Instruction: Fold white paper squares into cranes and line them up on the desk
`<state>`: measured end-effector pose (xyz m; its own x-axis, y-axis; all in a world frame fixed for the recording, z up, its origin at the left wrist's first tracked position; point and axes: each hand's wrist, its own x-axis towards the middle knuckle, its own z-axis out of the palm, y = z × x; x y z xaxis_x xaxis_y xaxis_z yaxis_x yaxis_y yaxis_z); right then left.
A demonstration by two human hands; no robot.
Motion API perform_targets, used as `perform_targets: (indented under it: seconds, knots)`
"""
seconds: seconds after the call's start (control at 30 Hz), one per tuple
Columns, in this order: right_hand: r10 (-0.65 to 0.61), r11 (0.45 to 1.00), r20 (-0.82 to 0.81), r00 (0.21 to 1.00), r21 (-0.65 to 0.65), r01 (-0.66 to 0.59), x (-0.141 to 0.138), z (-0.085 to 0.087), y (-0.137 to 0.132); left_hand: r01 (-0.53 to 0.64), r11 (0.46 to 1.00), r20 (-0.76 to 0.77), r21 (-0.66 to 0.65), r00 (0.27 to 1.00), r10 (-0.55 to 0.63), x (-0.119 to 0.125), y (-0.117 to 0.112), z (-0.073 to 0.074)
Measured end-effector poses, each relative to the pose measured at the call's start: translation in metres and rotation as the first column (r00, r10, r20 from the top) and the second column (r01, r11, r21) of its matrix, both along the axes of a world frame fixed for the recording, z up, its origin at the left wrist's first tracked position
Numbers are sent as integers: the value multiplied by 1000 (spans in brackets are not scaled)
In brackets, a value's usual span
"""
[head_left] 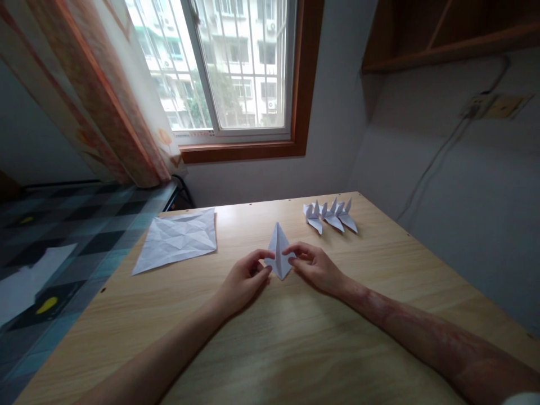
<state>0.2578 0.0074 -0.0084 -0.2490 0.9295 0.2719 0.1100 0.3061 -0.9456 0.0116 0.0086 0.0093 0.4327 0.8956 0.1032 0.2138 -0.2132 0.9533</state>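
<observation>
A white sheet of paper folded into a narrow kite shape (pixel 277 242) lies at the middle of the wooden table, its long point facing the window and a crease running down its centre. My left hand (pixel 250 277) grips its left edge between thumb and index finger. On the opposite side my right hand (pixel 317 266) pinches the right edge with the fingertips close to the centre crease. Fingertips cover parts of both side corners. Behind my right hand stand several folded paper cranes (pixel 331 216) in a row.
A creased, unfolded white sheet (pixel 181 237) lies at the table's (pixel 236 349) far left. Left of the table is a checked bed (pixel 97 225) with white papers (pixel 37 278) on it. A window (pixel 248 67), a curtain (pixel 113 95) and a wall shelf (pixel 455 53) stand beyond.
</observation>
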Motion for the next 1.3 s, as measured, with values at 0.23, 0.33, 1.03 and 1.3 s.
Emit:
perform_targets:
  seconds: [0.23,0.33,1.03,1.3]
  knots:
    - [64,998,-34,997,-13,-64,-2,3,-3,-30,998,99,-58,994,35,2,2,-3]
    - [104,994,-33,994,-17,-105,-2,2,-4,-21,995,190,-100,981,40,3,1,-2]
    - [78,996,68,995,38,-81,1,11,-7,-35,991,229,-129,971,64,2,2,4]
    - [139,990,-5,990,9,-139,1,4,-7,-52,987,224,-155,971,86,6,-1,6]
